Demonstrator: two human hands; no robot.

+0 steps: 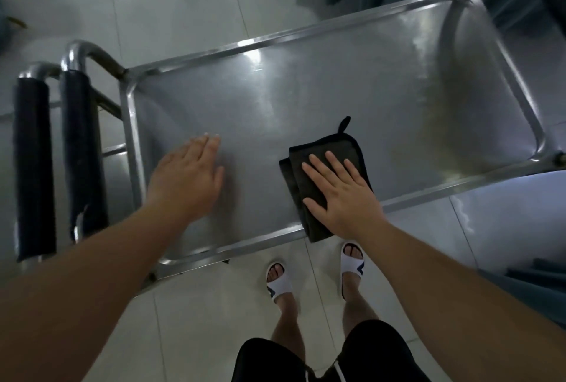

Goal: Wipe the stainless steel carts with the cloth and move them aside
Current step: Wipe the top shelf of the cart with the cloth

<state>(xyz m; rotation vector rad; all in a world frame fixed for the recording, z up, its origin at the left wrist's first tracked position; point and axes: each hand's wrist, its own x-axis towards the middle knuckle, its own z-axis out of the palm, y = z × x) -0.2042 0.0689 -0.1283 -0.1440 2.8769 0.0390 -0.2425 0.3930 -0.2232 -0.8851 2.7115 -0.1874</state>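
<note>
Wiping looks underway: right hand [343, 194] presses flat, fingers spread, on the dark cloth [318, 179] at the near rim of the cart [306, 99] tray, left hand [186, 176] flat beside it, so strokes should next sweep farther across.

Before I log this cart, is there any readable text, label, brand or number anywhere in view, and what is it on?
None: no readable text in this view.
Cart top: bare steel, only glare.
Cloth: plain dark, no tag text visible.
Handle grips: plain black.
Sandals: dark mark on the straps, a shape, not letters.
</note>
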